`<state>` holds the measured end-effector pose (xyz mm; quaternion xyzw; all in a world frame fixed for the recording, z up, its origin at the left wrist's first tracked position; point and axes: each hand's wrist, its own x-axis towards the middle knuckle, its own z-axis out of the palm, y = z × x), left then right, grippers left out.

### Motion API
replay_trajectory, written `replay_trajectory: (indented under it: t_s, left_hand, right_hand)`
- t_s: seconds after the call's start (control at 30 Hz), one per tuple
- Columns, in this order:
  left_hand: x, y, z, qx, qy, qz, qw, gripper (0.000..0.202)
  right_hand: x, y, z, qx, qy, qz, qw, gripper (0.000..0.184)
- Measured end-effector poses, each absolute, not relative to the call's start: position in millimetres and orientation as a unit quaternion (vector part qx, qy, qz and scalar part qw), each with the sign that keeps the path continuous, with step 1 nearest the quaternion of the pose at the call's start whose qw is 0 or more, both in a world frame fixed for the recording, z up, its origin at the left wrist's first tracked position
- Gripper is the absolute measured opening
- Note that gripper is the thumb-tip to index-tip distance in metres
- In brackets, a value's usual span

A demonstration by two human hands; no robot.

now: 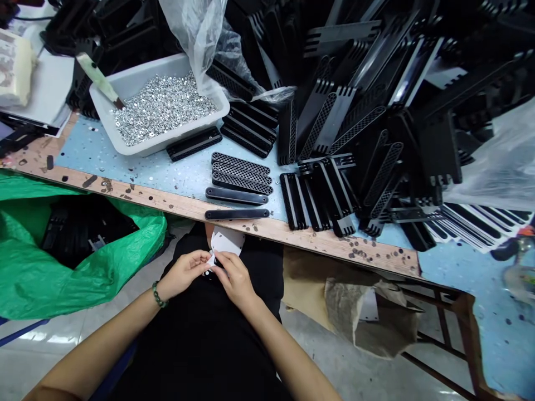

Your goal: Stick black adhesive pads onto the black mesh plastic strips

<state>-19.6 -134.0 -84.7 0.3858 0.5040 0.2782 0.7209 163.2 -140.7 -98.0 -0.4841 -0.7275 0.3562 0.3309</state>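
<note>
just below the front edge of the worktable (90, 142), over the black clothing (188, 345) on the person's lap, both hands meet at a white sheet (228, 240). the left hand (187, 274), with a dark green beaded bracelet (159, 294) at its wrist, pinches the sheet's near left edge between thumb and forefinger, the other fingers curled alongside. the right hand (234, 277) comes in from the other side, thumb and forefinger pressed together at the sheet's near end, its remaining fingers bent close. a small dark patch shows between the two sets of fingertips; whether it is a separate piece i cannot tell. the sheet's far part fans out toward the table edge, with a few dark dots on it.

on the table, nearest the hands, two smooth black bars (237, 196) lie one before the other, and beyond them three lattice-faced bars (241, 172) sit side by side. farther left, a white tray (171, 135) holds many tiny silver pieces (167, 106). black comb-ended parts (334, 120) are heaped at the back right. an open green bag (104, 295) sits at the left, below the table edge.
</note>
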Motion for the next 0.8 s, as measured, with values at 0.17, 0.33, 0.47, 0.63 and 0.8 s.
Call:
replay_trajectory:
  t_s: [0.17,0.33,0.47,0.63,0.8]
  left_hand:
    - [-18.3,-135.3,-84.0,0.384,0.526,0.276,0.707,0.025]
    - [-24.8,-137.1,-90.7,0.398,0.581,0.266,0.658,0.025]
    - [-33.3,-128.7,-67.6,0.51,0.587,0.173,0.605,0.02]
    - [-51.0,-77.0,-8.0,0.602,0.611,0.275,0.435,0.019]
    - [-41.1,-2.5,-4.2,0.546,0.607,0.389,0.426,0.022]
  right_hand:
    - [162.0,-140.4,-100.5,-0.504,-0.667,0.423,0.35,0.027]
    - [174.5,-128.7,-74.3,-0.549,-0.366,0.559,0.501,0.024]
    - [201.8,-99.5,-28.5,-0.475,-0.336,0.567,0.584,0.018]
    - [218.2,-32.7,19.8,-0.515,-0.614,0.384,0.458,0.017]
    - [188.6,23.7,28.0,-0.473,-0.769,0.269,0.335,0.029]
